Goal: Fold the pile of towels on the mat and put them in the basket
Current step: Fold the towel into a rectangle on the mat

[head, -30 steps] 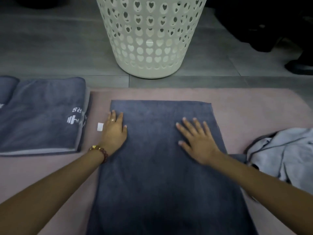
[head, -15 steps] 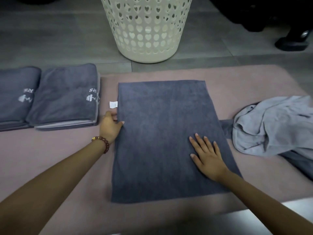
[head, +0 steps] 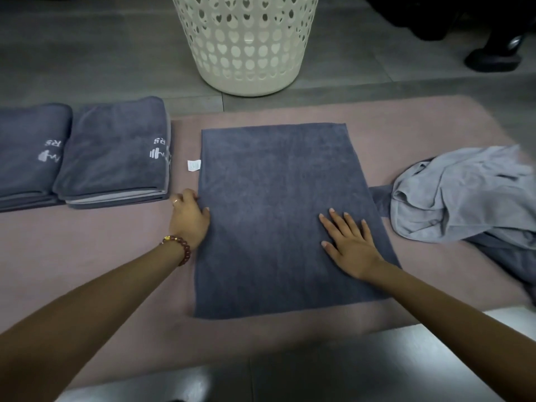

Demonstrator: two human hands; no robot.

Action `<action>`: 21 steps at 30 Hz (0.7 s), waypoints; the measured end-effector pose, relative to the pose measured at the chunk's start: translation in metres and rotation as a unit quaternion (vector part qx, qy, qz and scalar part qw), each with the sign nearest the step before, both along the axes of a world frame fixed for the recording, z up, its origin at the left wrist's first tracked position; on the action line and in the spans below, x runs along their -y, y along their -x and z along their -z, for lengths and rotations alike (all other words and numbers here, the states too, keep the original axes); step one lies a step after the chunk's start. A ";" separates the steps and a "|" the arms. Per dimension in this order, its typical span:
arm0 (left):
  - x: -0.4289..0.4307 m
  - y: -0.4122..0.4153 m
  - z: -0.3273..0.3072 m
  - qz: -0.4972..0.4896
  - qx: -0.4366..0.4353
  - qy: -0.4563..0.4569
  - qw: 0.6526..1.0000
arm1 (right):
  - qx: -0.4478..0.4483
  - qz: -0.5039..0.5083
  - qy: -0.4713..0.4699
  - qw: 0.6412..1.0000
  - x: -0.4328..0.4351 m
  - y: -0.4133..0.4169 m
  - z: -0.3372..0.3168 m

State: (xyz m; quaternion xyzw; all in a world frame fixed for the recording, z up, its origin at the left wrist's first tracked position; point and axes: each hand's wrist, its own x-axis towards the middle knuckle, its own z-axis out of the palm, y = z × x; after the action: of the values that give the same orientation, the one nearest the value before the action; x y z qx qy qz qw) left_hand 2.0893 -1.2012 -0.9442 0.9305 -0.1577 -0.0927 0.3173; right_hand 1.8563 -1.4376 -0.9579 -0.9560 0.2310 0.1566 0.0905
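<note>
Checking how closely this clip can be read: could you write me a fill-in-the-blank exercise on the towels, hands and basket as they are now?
1. Left of the spread towel lie ___ folded towels.
2. The hand lying flat on the spread towel is the ___ one.
3. The basket has holes shaped like ___.
4. The beaded bracelet sits on the ___ wrist.

Missing words: two; right; hearts; left.

A black shoe stood on the grey tiled floor at upper right, a dark shape beside it. A reddish-brown beaded bracelet carried one gold bead.
</note>
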 end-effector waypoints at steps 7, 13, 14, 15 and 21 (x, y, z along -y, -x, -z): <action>-0.046 0.078 0.006 0.086 -0.019 0.013 0.996 | 0.037 -0.034 -0.004 0.999 -0.014 0.043 0.004; -0.077 0.100 0.008 0.103 -0.066 0.034 0.992 | 0.176 0.188 -0.014 0.966 -0.016 0.093 0.002; -0.081 0.104 0.007 0.113 -0.083 0.059 0.988 | 0.196 0.220 -0.010 0.956 -0.017 0.098 0.002; -0.085 0.109 0.007 0.127 -0.096 0.073 0.984 | 0.213 0.250 -0.011 0.944 -0.019 0.103 0.001; -0.108 0.127 0.005 0.134 -0.112 0.073 0.982 | 0.292 0.335 -0.088 0.892 -0.015 0.113 -0.002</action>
State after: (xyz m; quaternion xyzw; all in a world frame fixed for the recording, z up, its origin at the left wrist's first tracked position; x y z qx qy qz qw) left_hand 1.9623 -1.0932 -0.9489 0.8588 -0.2509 -0.2265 0.3850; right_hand 1.7438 -1.4229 -0.9563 -0.8128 0.4859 -0.1495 0.2843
